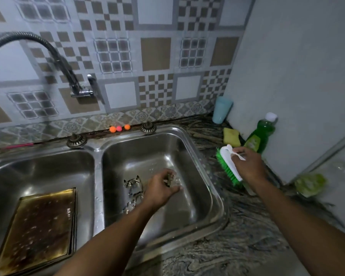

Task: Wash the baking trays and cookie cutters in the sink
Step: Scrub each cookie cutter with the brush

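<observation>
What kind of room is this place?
Most likely a home kitchen: a double steel sink with a wall tap above it, a dirty baking tray in the left basin, and a green bottle of dish soap on the counter.

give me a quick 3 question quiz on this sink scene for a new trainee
1. True or false: the baking tray lies in the left basin of the sink.
2. What does the right hand grip? A) a yellow sponge B) the green scrub brush C) a soap bottle
3. Fill in: the left hand holds a cookie cutter inside the ____ basin.

Key: 1 true; 2 B; 3 right.
</observation>
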A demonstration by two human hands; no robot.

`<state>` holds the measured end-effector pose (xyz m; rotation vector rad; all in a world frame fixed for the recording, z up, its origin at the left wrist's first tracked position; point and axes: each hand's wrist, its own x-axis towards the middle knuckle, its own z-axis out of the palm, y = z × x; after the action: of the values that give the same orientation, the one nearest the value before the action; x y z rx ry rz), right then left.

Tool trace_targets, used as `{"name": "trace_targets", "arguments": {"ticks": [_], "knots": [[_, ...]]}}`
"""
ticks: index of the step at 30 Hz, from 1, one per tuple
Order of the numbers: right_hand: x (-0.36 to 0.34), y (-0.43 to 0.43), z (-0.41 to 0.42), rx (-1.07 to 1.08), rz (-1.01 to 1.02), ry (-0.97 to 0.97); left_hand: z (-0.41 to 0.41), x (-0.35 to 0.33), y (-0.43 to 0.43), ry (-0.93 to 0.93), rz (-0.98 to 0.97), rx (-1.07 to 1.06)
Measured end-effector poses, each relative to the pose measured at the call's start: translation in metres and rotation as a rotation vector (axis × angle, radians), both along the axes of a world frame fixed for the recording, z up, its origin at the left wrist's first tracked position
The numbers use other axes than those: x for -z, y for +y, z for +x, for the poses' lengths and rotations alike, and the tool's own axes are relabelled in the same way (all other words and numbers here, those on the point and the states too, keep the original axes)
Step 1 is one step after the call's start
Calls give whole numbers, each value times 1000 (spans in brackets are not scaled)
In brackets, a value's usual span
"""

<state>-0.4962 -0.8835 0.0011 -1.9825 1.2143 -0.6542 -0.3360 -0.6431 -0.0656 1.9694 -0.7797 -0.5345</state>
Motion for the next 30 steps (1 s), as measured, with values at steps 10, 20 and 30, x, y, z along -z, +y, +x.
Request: {"name": "trace_targets", "arguments": {"ticks": [10,20,30], "knots": [[48,-81,-58,14,20,185,-33,-6,-65,74,-38,-107],[81,-77,-54,-51,-66,122,-46,-6,-94,136,-88,-138],[5,-30,-10,-31,-79,-225,-21,-35,-59,141,-135,-119]]}}
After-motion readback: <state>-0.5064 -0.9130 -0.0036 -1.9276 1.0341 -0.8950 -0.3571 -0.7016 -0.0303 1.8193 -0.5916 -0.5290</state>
